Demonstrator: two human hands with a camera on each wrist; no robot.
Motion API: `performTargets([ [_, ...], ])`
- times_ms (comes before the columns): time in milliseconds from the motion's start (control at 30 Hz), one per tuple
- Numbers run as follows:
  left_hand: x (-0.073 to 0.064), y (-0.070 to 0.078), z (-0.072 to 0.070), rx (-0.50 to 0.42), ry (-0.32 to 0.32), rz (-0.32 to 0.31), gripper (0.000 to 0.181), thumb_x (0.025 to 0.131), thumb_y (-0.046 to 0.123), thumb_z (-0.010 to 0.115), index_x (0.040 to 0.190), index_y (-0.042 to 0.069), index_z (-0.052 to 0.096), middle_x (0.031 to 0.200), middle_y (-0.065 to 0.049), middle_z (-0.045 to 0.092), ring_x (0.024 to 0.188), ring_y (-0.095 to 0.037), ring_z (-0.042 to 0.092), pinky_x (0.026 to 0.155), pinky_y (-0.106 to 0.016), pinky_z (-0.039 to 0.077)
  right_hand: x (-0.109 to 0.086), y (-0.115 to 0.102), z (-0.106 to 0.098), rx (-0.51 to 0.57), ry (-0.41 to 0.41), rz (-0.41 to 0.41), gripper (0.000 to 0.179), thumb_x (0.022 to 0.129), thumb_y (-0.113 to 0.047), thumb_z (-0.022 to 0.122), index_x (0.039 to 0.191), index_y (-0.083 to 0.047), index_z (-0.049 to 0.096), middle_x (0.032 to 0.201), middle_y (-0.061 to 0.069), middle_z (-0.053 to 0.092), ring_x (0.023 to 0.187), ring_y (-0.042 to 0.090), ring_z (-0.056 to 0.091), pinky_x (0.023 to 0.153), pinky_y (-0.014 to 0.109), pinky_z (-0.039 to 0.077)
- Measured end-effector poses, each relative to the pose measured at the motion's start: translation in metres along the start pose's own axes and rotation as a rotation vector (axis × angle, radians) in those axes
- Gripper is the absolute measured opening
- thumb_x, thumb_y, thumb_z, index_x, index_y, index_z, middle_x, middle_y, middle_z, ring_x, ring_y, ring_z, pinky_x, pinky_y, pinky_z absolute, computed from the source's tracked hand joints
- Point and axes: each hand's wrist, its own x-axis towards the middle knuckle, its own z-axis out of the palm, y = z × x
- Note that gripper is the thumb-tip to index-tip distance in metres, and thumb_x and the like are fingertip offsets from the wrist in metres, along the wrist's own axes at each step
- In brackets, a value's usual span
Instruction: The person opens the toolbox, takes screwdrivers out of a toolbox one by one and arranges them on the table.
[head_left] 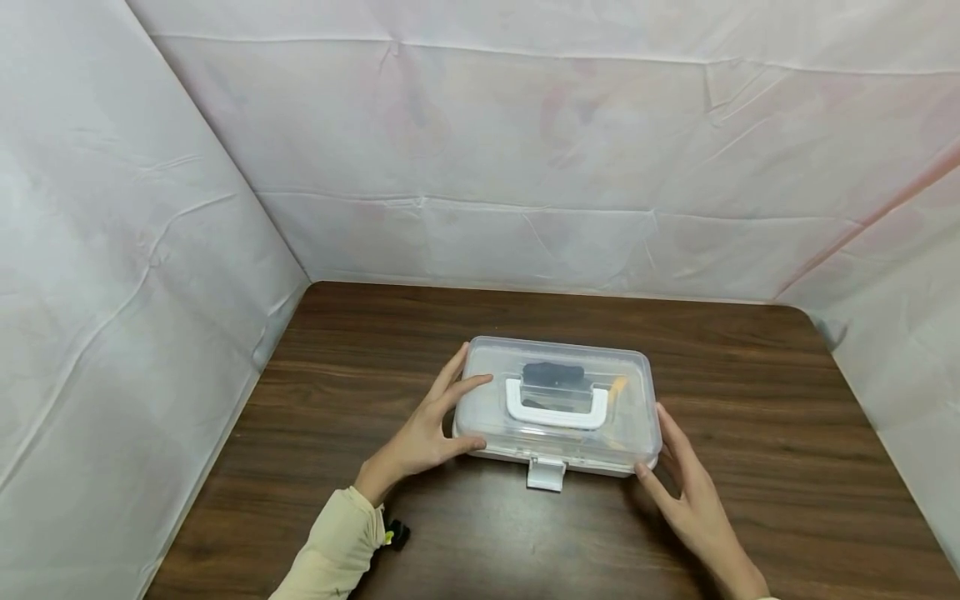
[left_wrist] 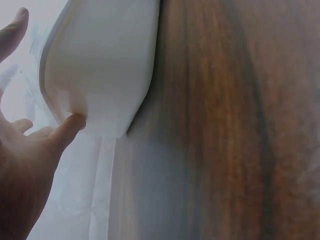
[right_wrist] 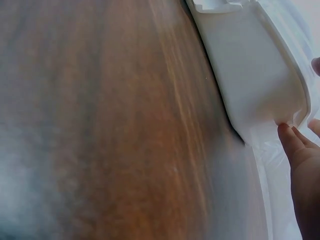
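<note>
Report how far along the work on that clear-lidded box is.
Done, it seems: the clear lid sits on the box. In hand: the left hand and right hand hold its opposite ends, thumbs at the front. Remaining, probably: the front latch sticks out unfastened, so either the lid must come up or the latch be pressed shut; the pictures do not settle which.

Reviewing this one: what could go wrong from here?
The front latch juts outward, seemingly unfastened: lifting by the white handle might open the clear lid. The left hand and right hand touch only the ends of the box, so it could slip. The dark item and orange item inside may slide if it tilts.
</note>
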Motion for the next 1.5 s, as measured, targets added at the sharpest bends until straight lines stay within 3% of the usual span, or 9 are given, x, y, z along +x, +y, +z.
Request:
performTargets([
  [267, -0.01, 0.006, 0.002, 0.007, 0.007, -0.018, 0.085, 0.085, 0.032, 0.088, 0.158, 0.025, 0.045, 0.177, -0.014, 0.003, 0.165, -0.03, 0.009, 0.124, -0.061, 0.029, -0.008, -0.003, 0.002, 0.008, 0.008, -0.001, 0.092, 0.089, 0.017, 0.07, 0.166, -0.009, 0.026, 0.171, 0.005, 0.032, 0.145, -0.011, 0.038, 0.107, 0.003, 0.036],
  [433, -0.015, 0.01, 0.003, 0.004, 0.016, -0.031, 0.086, 0.085, 0.029, 0.089, 0.158, 0.026, 0.045, 0.177, -0.014, 0.003, 0.165, -0.029, 0.009, 0.122, -0.063, 0.03, -0.011, -0.005, 0.002, 0.016, 0.009, -0.008, 0.092, 0.089, 0.017, 0.069, 0.166, -0.008, 0.026, 0.171, 0.003, 0.032, 0.145, -0.01, 0.038, 0.108, 0.003, 0.036],
  [733, -0.019, 0.013, 0.005, 0.032, 0.031, -0.034, 0.087, 0.083, 0.027, 0.09, 0.158, 0.026, 0.046, 0.177, -0.012, 0.004, 0.165, -0.028, 0.011, 0.126, -0.05, 0.031, -0.014, -0.006, 0.003, 0.02, 0.005, -0.001, 0.091, 0.09, 0.017, 0.068, 0.166, -0.008, 0.025, 0.172, 0.005, 0.03, 0.144, -0.01, 0.039, 0.108, 0.003, 0.035],
  [867, -0.019, 0.017, 0.002, 0.036, 0.025, -0.04, 0.086, 0.084, 0.028, 0.089, 0.158, 0.026, 0.045, 0.177, -0.015, 0.006, 0.165, -0.029, 0.011, 0.124, -0.055, 0.032, -0.013, -0.005, 0.002, 0.029, -0.019, 0.015, 0.091, 0.091, 0.016, 0.067, 0.167, -0.008, 0.022, 0.173, 0.009, 0.026, 0.146, -0.009, 0.036, 0.11, 0.004, 0.034],
  [1067, -0.011, 0.025, -0.006, 0.05, 0.03, -0.033, 0.084, 0.087, 0.031, 0.087, 0.159, 0.023, 0.044, 0.177, -0.015, 0.01, 0.163, -0.034, 0.019, 0.119, -0.063, 0.037, -0.007, -0.007, -0.002, -0.036, -0.007, 0.006, 0.09, 0.09, 0.014, 0.067, 0.166, -0.008, 0.025, 0.17, 0.021, 0.028, 0.155, -0.002, 0.025, 0.115, 0.005, 0.022],
  [1233, -0.004, 0.027, -0.016, 0.021, 0.042, -0.032, 0.081, 0.096, 0.055, 0.07, 0.163, 0.021, 0.037, 0.176, -0.013, 0.016, 0.161, -0.037, 0.021, 0.118, -0.072, 0.03, 0.003, -0.009, -0.006, -0.005, -0.011, -0.049, 0.081, 0.095, 0.012, 0.059, 0.166, -0.006, 0.025, 0.17, 0.016, 0.028, 0.156, 0.003, 0.023, 0.116, 0.007, 0.022],
  [1400, 0.003, 0.022, -0.023, -0.098, 0.06, -0.022, 0.065, 0.107, 0.036, 0.056, 0.164, 0.016, 0.033, 0.176, -0.005, 0.021, 0.163, -0.031, 0.02, 0.125, -0.067, 0.018, 0.015, -0.012, -0.011, 0.072, -0.022, -0.137, 0.058, 0.109, -0.003, 0.04, 0.165, 0.0, 0.023, 0.169, 0.017, 0.028, 0.156, 0.011, 0.025, 0.118, 0.011, 0.022],
  [1500, 0.006, 0.018, -0.025, -0.164, 0.08, 0.001, 0.06, 0.109, 0.029, 0.05, 0.164, 0.011, 0.033, 0.175, -0.005, 0.024, 0.163, -0.027, 0.022, 0.129, -0.052, 0.017, 0.02, -0.013, -0.013, 0.088, -0.021, -0.16, 0.053, 0.114, -0.012, 0.032, 0.164, 0.0, 0.023, 0.169, 0.018, 0.027, 0.156, 0.013, 0.025, 0.117, 0.011, 0.023],
])
